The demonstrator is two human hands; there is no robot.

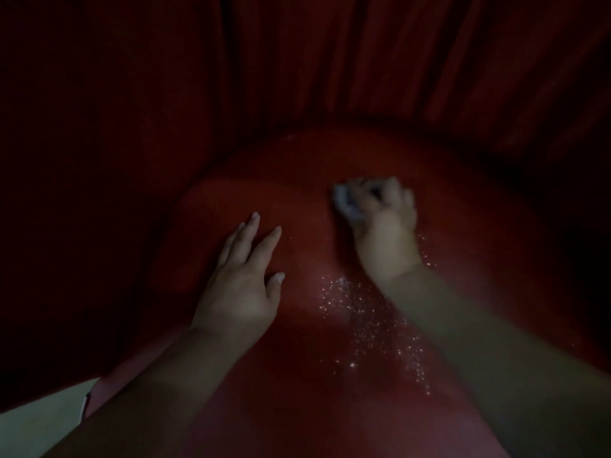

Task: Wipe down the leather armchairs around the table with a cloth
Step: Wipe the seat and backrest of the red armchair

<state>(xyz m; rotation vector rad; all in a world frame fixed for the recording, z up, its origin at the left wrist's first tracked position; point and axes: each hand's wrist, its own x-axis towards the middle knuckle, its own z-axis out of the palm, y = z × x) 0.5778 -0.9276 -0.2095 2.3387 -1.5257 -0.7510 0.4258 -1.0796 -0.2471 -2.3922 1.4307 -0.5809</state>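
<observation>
A red leather armchair fills the dim view; its seat cushion (297,200) lies in front of me and its ribbed backrest (380,61) rises behind. My left hand (241,285) rests flat on the seat, fingers spread, holding nothing. My right hand (383,219) is farther back on the seat, blurred, its fingers closed on a pale bluish cloth (345,201) pressed against the leather. Small glinting specks or droplets (363,319) are scattered over the seat between my forearms.
The chair's dark left armrest (82,193) curves up beside the seat. A strip of pale floor (39,414) shows at the bottom left, past the chair's front edge. The right side of the chair is lost in shadow.
</observation>
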